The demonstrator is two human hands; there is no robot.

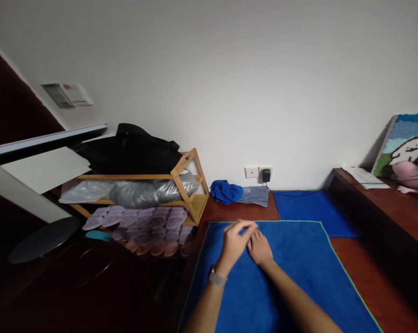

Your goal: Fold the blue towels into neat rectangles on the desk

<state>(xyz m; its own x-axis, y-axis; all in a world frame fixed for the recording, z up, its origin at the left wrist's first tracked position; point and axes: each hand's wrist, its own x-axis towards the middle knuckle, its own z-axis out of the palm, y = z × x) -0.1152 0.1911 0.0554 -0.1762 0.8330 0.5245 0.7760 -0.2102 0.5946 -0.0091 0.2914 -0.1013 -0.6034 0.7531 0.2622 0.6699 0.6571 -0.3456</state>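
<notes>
My left hand [233,241] is raised over the blue cloth [241,300], bent at the knuckles, with its thumb and fingers brought together towards the right. Whether anything is between those fingertips I cannot make out. A watch [217,276] with a grey band is on the left wrist. Close beside it, my right hand [260,249] lies back up on or just over the cloth, its fingers stretched forward. The fingertips of both hands nearly meet, and I cannot tell whether they touch. The cloth is spread out flat and has a light green edge.
Behind the cloth lie a crumpled blue cloth [226,191], a folded grey cloth [253,196] and another flat blue cloth [304,208]. A black plug [266,175] sits in the wall socket. On the left stands a wooden rack [196,203] with slippers [160,217]; a raised ledge [399,203] is on the right.
</notes>
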